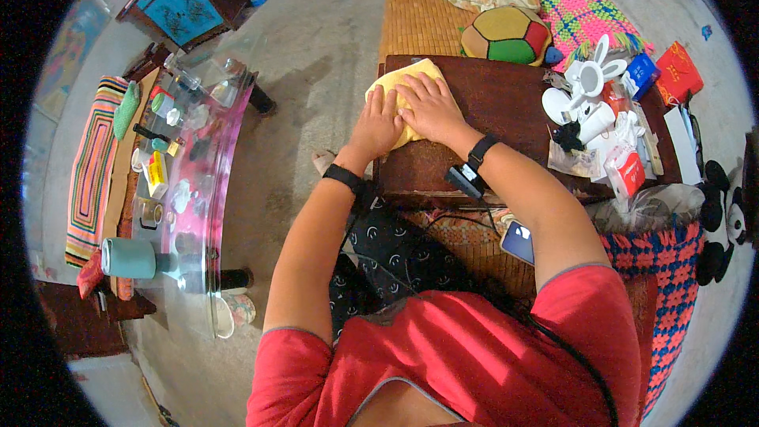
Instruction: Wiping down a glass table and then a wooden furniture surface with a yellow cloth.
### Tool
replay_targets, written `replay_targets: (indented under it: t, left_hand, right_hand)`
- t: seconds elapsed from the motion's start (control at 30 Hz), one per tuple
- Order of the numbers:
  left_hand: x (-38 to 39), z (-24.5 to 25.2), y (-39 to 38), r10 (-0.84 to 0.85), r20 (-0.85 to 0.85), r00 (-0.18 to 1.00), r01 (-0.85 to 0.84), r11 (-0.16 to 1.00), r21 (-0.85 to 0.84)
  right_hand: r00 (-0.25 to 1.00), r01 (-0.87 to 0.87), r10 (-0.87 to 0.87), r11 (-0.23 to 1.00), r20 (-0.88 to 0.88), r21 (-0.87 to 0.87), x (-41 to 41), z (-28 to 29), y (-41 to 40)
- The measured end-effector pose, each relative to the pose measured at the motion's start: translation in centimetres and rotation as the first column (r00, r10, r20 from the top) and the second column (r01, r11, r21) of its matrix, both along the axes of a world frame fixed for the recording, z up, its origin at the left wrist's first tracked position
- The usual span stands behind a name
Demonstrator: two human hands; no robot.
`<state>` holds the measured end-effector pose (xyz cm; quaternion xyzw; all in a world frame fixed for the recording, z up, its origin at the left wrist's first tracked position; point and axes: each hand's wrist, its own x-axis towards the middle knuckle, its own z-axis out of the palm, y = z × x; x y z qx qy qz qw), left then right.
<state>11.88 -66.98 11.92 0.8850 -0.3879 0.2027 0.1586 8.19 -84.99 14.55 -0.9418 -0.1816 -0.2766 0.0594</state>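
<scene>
A folded yellow cloth [413, 139] lies at the left end of a dark wooden table [504, 107]. Both palms are laid flat on it, side by side, with the fingers pointing away from me. My left hand [378, 120] covers its nearer left part, fingers slightly spread. Just to the right, my right hand [434, 108] rests on the upper part, its fingers spread too. The thumbs come close together near the cloth's middle. Neither hand is curled round anything. Much of the cloth is hidden beneath them.
At the table's right end are a white rabbit-eared mirror [592, 78], a blue box [640, 76] and a tissue pack [624, 171]. A hexagon-patterned cushion [504, 35] lies behind the table. A phone [519, 242] lies near my right elbow. Leftward stands a cluttered glass table [198, 213].
</scene>
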Motion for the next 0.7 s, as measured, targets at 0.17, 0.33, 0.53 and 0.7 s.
replay_targets:
  t: [0.17,0.33,0.53,0.7]
  left_hand:
    - [-3.1,0.7,1.0,-0.003,-0.052,0.999,0.001,0.999,-0.036]
    - [-6.0,0.9,2.5,-0.029,-0.043,0.999,0.029,1.000,-0.009]
    - [-10.9,3.1,3.3,0.069,-0.136,0.988,-0.050,0.989,0.143]
    - [-14.0,5.6,1.6,0.212,-0.159,0.964,-0.147,0.927,0.345]
  right_hand:
    - [0.999,0.006,-0.006,1.000,-0.050,0.003,-3.2,0.2,1.0]
    - [0.997,-0.003,0.005,1.000,-0.082,0.024,-6.5,0.7,2.1]
    - [0.985,-0.050,0.063,0.995,-0.162,0.085,-10.4,1.1,2.8]
    - [0.956,-0.089,0.141,0.975,-0.257,0.203,-11.5,1.5,2.2]
